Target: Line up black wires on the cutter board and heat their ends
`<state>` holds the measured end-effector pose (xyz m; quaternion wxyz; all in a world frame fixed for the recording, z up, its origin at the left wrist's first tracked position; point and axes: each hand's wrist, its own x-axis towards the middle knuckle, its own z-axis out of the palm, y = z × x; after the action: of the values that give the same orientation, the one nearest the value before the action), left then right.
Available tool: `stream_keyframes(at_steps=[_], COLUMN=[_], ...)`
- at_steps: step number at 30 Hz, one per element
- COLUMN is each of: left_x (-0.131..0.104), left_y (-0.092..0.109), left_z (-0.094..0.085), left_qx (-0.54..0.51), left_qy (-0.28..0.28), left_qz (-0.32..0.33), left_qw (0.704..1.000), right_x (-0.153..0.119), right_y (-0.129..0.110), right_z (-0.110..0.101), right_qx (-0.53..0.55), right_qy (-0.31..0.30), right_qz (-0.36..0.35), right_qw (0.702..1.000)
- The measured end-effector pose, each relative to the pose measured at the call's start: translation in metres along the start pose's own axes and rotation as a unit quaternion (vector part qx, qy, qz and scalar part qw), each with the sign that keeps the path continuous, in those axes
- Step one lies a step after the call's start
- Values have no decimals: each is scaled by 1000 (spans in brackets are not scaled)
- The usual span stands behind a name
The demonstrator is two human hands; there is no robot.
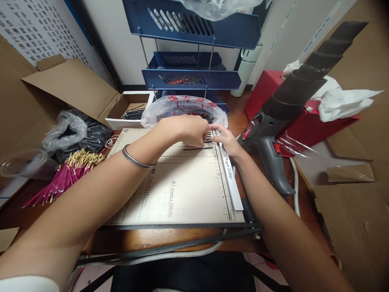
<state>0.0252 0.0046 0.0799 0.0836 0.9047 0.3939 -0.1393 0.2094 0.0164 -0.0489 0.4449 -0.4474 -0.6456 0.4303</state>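
My left hand [193,129] is closed over the upper right part of the cream paper cutter board [188,182], its fingertips mostly hidden beneath it. What it grips cannot be made out. Right beside it, at the cutter's white edge strip [230,172], my right hand [226,141] reaches in with thumb and index finger apart, their tips close to my left hand. Small dark pieces show between the two hands. A thin black stick [197,149] lies on the board just below my left hand. Behind the hands sits a clear plastic bag [185,106] with red print.
Magenta wires with gold ends [73,170] lie at the left, near an open cardboard box [79,85] and a white box [129,97] of black sticks. Blue shelves [191,77] stand behind. A grey heat gun [273,117] and red tissue box [264,89] are right.
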Motion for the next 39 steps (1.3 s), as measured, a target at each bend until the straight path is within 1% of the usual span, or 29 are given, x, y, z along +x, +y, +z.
stream_keyframes(at_steps=[7, 13, 21, 28, 39], left_x=[-1, 0, 2, 3, 5], left_y=[2, 1, 0, 0, -1], left_z=[-2, -2, 1, 2, 4], left_qx=[7, -12, -20, -26, -32], left_qy=[-13, -19, -5, -11, -4], left_qz=[-10, -5, 15, 2, 1], left_qw=[1000, 1000, 1000, 1000, 999], right_x=[-1, -1, -1, 0, 0], right_y=[0, -1, -2, 0, 2], right_z=[1, 1, 2, 2, 1], right_qx=[6, 1, -5, 0, 4], right_qy=[7, 9, 14, 12, 13], right_qz=[0, 3, 8, 2, -4], right_qw=[1000, 1000, 1000, 1000, 1000])
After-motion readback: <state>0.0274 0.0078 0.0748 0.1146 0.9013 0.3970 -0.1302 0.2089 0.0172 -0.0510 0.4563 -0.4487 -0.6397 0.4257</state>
